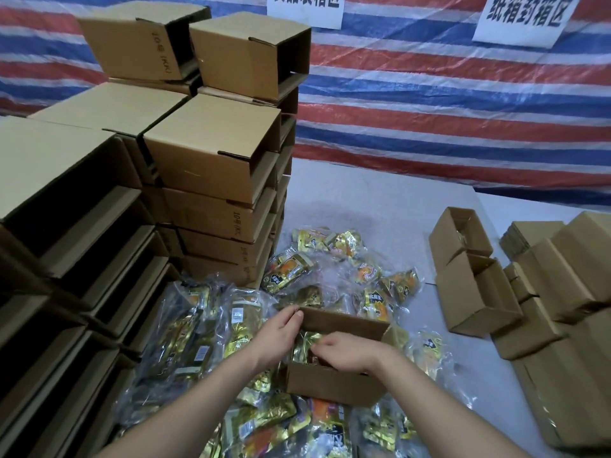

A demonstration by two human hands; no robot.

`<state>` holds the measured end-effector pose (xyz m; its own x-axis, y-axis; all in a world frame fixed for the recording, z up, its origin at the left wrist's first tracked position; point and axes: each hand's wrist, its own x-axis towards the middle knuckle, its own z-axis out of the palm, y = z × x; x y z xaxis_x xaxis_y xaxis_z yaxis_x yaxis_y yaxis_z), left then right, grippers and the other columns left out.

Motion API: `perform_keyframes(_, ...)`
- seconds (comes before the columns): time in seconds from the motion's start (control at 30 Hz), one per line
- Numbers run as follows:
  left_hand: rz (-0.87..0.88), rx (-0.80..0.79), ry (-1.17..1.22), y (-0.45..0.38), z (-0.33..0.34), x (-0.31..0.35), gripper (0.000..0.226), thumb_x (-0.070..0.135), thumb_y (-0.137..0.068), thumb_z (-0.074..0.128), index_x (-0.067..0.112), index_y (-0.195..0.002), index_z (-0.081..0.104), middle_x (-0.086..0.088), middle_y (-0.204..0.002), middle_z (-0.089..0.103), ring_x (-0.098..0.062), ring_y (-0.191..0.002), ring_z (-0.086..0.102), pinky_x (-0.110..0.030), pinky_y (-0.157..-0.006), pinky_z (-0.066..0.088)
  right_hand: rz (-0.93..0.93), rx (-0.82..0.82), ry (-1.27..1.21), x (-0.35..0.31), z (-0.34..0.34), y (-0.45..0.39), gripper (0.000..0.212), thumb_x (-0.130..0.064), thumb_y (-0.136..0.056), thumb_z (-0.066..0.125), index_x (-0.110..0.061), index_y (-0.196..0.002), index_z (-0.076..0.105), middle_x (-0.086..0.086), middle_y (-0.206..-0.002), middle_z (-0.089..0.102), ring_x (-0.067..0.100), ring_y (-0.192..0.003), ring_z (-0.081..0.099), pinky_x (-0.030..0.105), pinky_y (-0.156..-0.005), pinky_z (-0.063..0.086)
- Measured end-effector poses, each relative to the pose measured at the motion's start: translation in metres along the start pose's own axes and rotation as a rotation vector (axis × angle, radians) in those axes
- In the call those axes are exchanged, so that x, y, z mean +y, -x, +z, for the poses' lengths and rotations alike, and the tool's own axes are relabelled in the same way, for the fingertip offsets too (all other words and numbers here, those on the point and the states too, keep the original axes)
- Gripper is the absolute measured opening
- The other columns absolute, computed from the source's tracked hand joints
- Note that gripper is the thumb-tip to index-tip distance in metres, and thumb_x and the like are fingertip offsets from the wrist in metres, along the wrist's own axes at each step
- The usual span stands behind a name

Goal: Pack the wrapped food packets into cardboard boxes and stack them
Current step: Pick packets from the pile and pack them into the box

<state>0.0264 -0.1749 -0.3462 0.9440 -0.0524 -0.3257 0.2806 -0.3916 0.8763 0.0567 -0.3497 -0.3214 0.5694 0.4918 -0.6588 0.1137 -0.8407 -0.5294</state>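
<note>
**Now both hands work at an open box amid the packets**

Centrally, a small open brown cardboard box [334, 381] sits on the pale grey worktop [380, 200], surrounded by a loose heap of gold-and-orange wrapped food packets in clear film [294, 269]. The left hand [281, 332] rests at the box's far left corner, its grip curled over the rim with the thumb along the outer edge. The right hand [347, 352] reaches into the box from the near side, its grip bent down onto the shiny gold packets inside [305, 342]; whether it pinches one or only presses them I cannot tell.

Left of the heap rise tall stacks of brown cardboard boxes lying on their sides [205, 180]. At the right stand two open-topped brown boxes [472, 272], one behind the other, beside further closed brown cartons [562, 292]. A red, white and blue striped tarpaulin [429, 110] hangs behind, bearing two white paper signs [522, 18].
</note>
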Motion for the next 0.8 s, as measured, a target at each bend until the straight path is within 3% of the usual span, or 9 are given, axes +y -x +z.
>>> perform_keyframes(0.1, -0.003, 0.000, -0.012, 0.000, -0.001, 0.001, 0.019, 0.037, -0.106, 0.037, 0.035, -0.117, 0.053, 0.011, -0.104, 0.062, 0.001, -0.092, 0.055, -0.010, -0.074, 0.039, -0.022, 0.009, -0.050, 0.002, -0.004, 0.006, 0.043, -0.046, -0.102, 0.039, -0.021, -0.070, 0.052, -0.008, -0.070, 0.052, 0.009, -0.068, 0.048, 0.032, -0.070, 0.039)
perform_keyframes(0.2, -0.008, -0.005, -0.011, 0.002, -0.003, 0.004, 0.016, 0.038, -0.106, 0.037, 0.041, -0.106, 0.053, 0.012, -0.096, 0.063, 0.000, -0.084, 0.056, -0.004, -0.064, 0.040, -0.045, 0.087, -0.140, 0.007, -0.016, 0.023, 0.036, -0.040, -0.101, 0.046, -0.014, -0.085, 0.066, 0.002, -0.081, 0.069, 0.011, -0.075, 0.064, 0.035, -0.074, 0.054)
perform_keyframes(0.3, -0.016, -0.026, -0.016, 0.004, -0.003, 0.005, 0.017, 0.040, -0.106, 0.035, 0.041, -0.110, 0.052, 0.013, -0.096, 0.063, 0.002, -0.082, 0.055, -0.007, -0.063, 0.041, -0.129, 0.349, -0.236, 0.010, -0.040, 0.035, 0.019, -0.030, -0.099, 0.056, -0.030, -0.085, 0.068, -0.006, -0.078, 0.071, 0.009, -0.073, 0.070, 0.032, -0.069, 0.059)
perform_keyframes(0.37, -0.024, -0.025, -0.019, 0.003, -0.003, 0.005, 0.019, 0.042, -0.106, 0.035, 0.039, -0.116, 0.051, 0.015, -0.101, 0.061, 0.006, -0.087, 0.053, -0.011, -0.068, 0.039, -0.154, 0.544, -0.121, 0.014, -0.057, 0.039, 0.006, -0.033, -0.095, 0.062, -0.036, -0.093, 0.067, -0.015, -0.089, 0.069, 0.004, -0.087, 0.065, 0.031, -0.083, 0.054)
perform_keyframes(0.43, -0.027, -0.019, -0.030, 0.004, -0.002, 0.007, 0.018, 0.042, -0.106, 0.035, 0.041, -0.117, 0.049, 0.019, -0.099, 0.059, 0.010, -0.085, 0.051, -0.008, -0.065, 0.036, -0.124, 0.578, 0.022, 0.021, -0.066, 0.038, 0.031, -0.036, -0.092, 0.065, -0.028, -0.122, 0.063, -0.010, -0.116, 0.062, 0.007, -0.108, 0.059, 0.031, -0.098, 0.048)
perform_keyframes(0.5, -0.027, -0.014, -0.042, 0.006, -0.003, 0.009, 0.016, 0.042, -0.106, 0.034, 0.044, -0.114, 0.048, 0.022, -0.093, 0.058, 0.013, -0.079, 0.050, -0.004, -0.060, 0.033, -0.041, 0.448, 0.142, 0.026, -0.066, 0.034, 0.048, -0.041, -0.090, 0.066, -0.023, -0.134, 0.056, -0.006, -0.125, 0.057, 0.012, -0.115, 0.057, 0.033, -0.101, 0.047)
perform_keyframes(0.57, -0.034, -0.015, -0.038, 0.006, -0.003, 0.010, 0.016, 0.041, -0.106, 0.034, 0.043, -0.115, 0.047, 0.022, -0.091, 0.058, 0.013, -0.077, 0.050, -0.005, -0.058, 0.034, 0.007, 0.299, 0.200, 0.026, -0.057, 0.027, 0.037, -0.042, -0.090, 0.065, -0.030, -0.125, 0.059, -0.010, -0.117, 0.061, 0.012, -0.104, 0.061, 0.031, -0.087, 0.051)
perform_keyframes(0.67, -0.050, -0.020, -0.031, 0.008, -0.003, 0.012, 0.016, 0.040, -0.106, 0.034, 0.045, -0.108, 0.049, 0.019, -0.091, 0.060, 0.010, -0.076, 0.051, -0.005, -0.059, 0.037, 0.032, 0.277, 0.360, 0.030, -0.044, 0.014, 0.006, -0.040, -0.094, 0.058, -0.037, -0.091, 0.054, -0.012, -0.089, 0.062, 0.006, -0.080, 0.059, 0.027, -0.065, 0.044)
perform_keyframes(0.8, -0.056, -0.018, -0.030, 0.007, -0.002, 0.013, 0.017, 0.041, -0.106, 0.034, 0.044, -0.105, 0.051, 0.016, -0.093, 0.062, 0.008, -0.078, 0.052, -0.006, -0.061, 0.037, 0.035, 0.323, 0.452, 0.032, -0.043, 0.012, 0.015, -0.033, -0.098, 0.051, -0.033, -0.083, 0.050, -0.008, -0.086, 0.060, 0.013, -0.082, 0.059, 0.035, -0.075, 0.051)
